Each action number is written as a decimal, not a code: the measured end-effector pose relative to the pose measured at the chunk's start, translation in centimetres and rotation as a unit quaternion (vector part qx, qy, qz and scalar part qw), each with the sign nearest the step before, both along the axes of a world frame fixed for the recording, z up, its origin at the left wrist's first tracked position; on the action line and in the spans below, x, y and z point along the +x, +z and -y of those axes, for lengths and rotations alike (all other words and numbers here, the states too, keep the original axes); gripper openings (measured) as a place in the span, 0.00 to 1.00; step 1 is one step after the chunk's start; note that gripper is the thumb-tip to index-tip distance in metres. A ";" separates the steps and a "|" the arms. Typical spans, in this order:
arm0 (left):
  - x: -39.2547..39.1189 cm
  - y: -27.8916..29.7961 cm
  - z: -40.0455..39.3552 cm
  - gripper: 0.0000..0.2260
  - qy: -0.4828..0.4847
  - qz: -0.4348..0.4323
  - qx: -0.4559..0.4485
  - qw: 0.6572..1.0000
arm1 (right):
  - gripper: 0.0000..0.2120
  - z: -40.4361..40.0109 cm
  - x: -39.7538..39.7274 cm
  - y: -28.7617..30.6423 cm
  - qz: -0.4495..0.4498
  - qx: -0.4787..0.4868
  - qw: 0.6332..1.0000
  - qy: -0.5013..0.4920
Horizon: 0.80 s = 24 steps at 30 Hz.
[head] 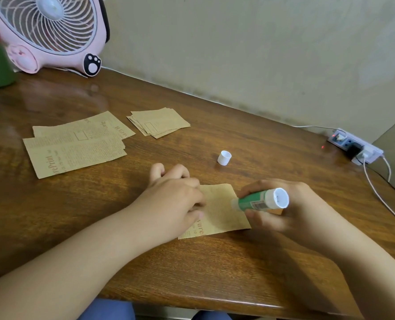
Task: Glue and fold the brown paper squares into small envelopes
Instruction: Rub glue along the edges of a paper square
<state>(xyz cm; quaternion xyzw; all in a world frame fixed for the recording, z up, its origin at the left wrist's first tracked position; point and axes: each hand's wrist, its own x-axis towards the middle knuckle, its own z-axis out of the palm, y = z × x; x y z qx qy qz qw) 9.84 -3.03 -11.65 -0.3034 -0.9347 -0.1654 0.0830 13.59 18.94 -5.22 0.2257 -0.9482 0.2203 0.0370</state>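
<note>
left hand (175, 199) fingers press flat the brown printed paper square (219, 213), steadying it; right hand (282, 209) fingers grip the green glue stick (259, 200), tip at its 3 o'clock edge.

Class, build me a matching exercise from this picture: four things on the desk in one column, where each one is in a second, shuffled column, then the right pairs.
Things
1. glue stick
2. white cap
3. pink fan
4. power strip

Places
A. at the far left corner of the desk
B. standing alone, beyond the paper being glued
C. held in the right hand
D. at the desk's right edge by the wall

Pairs: 1-C, 2-B, 3-A, 4-D
</note>
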 end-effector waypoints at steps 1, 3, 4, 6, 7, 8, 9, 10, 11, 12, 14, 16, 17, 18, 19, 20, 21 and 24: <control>0.0 0.0 0.0 0.13 0.001 0.003 0.000 1.000 | 0.12 0.1 -0.1 0.0 0.001 0.004 1.000 0.000; 0.0 -0.1 0.0 0.14 0.003 0.016 0.003 1.000 | 0.13 0.6 -0.4 -0.4 0.029 0.022 0.999 0.012; 0.0 -0.1 0.0 0.14 0.002 0.023 0.005 1.000 | 0.13 0.9 -0.6 -0.6 0.049 0.031 0.998 0.025; -0.1 -0.1 0.1 0.13 0.000 0.028 0.006 1.000 | 0.12 1.4 -1.1 -1.0 0.073 0.029 0.996 0.049; -0.1 0.0 0.1 0.14 -0.001 0.027 0.006 1.000 | 0.11 1.6 -1.5 -1.1 0.076 0.022 0.995 0.054; -0.2 0.0 0.1 0.13 -0.002 0.028 0.006 1.000 | 0.09 1.8 -2.0 -1.2 0.073 0.017 0.996 0.053; -0.2 0.0 0.0 0.13 -0.001 0.028 0.006 1.000 | 0.08 2.0 -2.7 -1.4 0.066 0.019 0.996 0.049; -0.2 0.0 0.0 0.13 0.001 0.028 0.007 1.000 | 0.07 2.1 -3.3 -1.6 0.059 0.029 0.997 0.044; -0.1 0.0 0.0 0.13 0.003 0.027 0.008 1.000 | 0.05 2.2 -3.8 -1.8 0.051 0.042 0.997 0.040; -0.1 -0.1 0.0 0.13 0.006 0.024 0.010 1.000 | 0.04 2.2 -4.2 -1.7 0.041 0.047 0.997 0.036; 0.1 -0.1 0.1 0.13 0.007 0.019 0.014 1.000 | 0.05 1.9 -4.3 -1.0 0.010 0.022 0.999 0.030; 0.1 -0.2 0.1 0.13 0.006 0.019 0.017 1.000 | 0.08 1.5 -3.9 0.3 -0.015 0.000 1.000 0.023; 0.0 -0.2 0.1 0.13 0.006 0.023 0.020 1.000 | 0.08 1.4 -3.8 0.7 -0.022 -0.002 0.999 0.023; 0.0 -0.2 0.1 0.13 0.006 0.029 0.024 0.999 | 0.08 1.4 -3.8 0.8 -0.028 -0.001 0.999 0.027; 0.0 -0.1 0.1 0.13 0.008 0.032 0.029 0.999 | 0.08 1.6 -3.9 0.6 -0.032 0.006 0.999 0.033; -0.1 -0.1 0.1 0.12 0.010 0.033 0.033 0.999 | 0.08 1.8 -4.1 0.1 -0.028 0.017 0.999 0.039; -0.1 -0.2 0.1 0.12 0.013 0.033 0.036 0.999 | 0.08 2.0 -4.5 -0.6 -0.014 0.029 0.999 0.041; 0.1 -0.1 0.1 0.14 0.022 0.028 0.031 0.999 | 0.06 2.6 -5.2 -2.3 0.029 0.046 0.998 0.043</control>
